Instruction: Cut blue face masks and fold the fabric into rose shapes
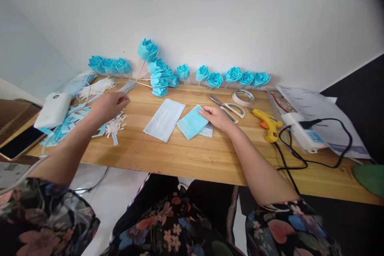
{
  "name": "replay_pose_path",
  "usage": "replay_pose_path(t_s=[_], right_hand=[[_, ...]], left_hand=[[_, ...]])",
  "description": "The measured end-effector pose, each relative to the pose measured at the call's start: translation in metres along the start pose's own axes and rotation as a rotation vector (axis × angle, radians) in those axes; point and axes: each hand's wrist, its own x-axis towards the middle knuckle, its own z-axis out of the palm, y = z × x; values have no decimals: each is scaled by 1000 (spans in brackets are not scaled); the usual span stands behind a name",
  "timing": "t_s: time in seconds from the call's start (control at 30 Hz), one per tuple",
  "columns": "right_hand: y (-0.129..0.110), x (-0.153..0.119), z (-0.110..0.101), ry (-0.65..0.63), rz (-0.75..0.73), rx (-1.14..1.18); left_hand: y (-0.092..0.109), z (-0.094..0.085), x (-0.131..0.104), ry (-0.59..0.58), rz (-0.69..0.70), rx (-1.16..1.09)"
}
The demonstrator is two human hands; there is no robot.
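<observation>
My right hand (217,117) pinches the corner of a bright blue face mask sheet (192,123) between thumb and fingers. The sheet lies at a slant on the wooden table, partly over a paler mask piece (207,130). To its left, a flat pale mask piece without visible ear loops (165,120) rests on the table. My left hand (109,106) hovers over white shredded strips (115,126) and blue strips (57,136), its fingers curled together. Whatever they may hold is hidden.
Blue fabric flowers on sticks (159,74) line the wall. Scissors (229,108), a tape roll (243,97), a yellow glue gun (270,124) and a power strip (304,132) with black cords occupy the right. A phone (21,143) and white power bank (54,110) lie left.
</observation>
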Motion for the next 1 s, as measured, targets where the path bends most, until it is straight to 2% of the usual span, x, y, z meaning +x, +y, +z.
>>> replay_pose_path(t_s=[0.03, 0.1, 0.17, 0.23, 0.3, 0.43, 0.5, 0.57, 0.63, 0.73, 0.83, 0.9, 1.0], right_hand=[[0, 0, 0, 5, 10, 52], [-3, -1, -1, 41, 34, 166], [-10, -3, -2, 102, 51, 259], [-19, -4, -2, 144, 30, 275], [-31, -5, -2, 133, -42, 187], [-56, -5, 0, 14, -162, -80], [-64, -3, 1, -5, -180, -151], [-66, -1, 1, 38, -187, -180], [-60, 3, -2, 117, -178, -154], [-37, 11, -15, 263, -99, 1], [-9, 22, -38, 547, 67, 38], [6, 32, -52, 673, 177, 14], [18, 50, -65, 675, 325, -48]], left_hand=[[-8, 0, -2, 21, 18, 66], [-14, 1, -5, 152, 78, 135], [-4, 2, -5, 214, 157, 44], [20, 2, -4, 204, 256, -196], [52, 1, -2, 66, 357, -436], [114, 7, 5, -216, 549, -812], [135, 15, 11, -308, 575, -967], [146, 24, 17, -430, 524, -1081], [149, 32, 20, -497, 408, -1165], [143, 42, 17, -516, 244, -1318], [134, 49, 10, -550, 183, -1489], [129, 54, 6, -580, 178, -1547], [127, 58, 5, -639, 189, -1561]])
